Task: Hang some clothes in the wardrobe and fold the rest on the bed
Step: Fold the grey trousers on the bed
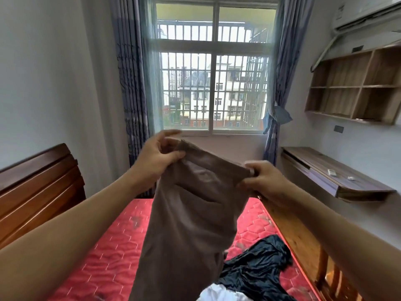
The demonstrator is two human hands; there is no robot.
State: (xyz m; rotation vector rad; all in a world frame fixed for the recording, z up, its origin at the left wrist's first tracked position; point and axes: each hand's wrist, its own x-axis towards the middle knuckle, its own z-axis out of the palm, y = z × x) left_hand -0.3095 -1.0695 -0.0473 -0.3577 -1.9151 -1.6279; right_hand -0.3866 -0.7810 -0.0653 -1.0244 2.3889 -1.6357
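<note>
I held the brown cloth trousers [191,213] up above the red quilted mattress [97,263] of the bed. My left hand [156,158] pinched one end of the waistband, my right hand [263,181] gripped the other, and the legs hung down. A crumpled black garment [258,270] and a white garment [217,294] lay on the mattress below

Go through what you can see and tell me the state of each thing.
Brown trousers: held up by the waistband, hanging unfolded.
Left hand: grips one end of the waistband.
Right hand: pinches the other end.
Black garment: crumpled on the red mattress.
White garment: bunched, mostly out of view.
Right curtain: tied back.
</note>
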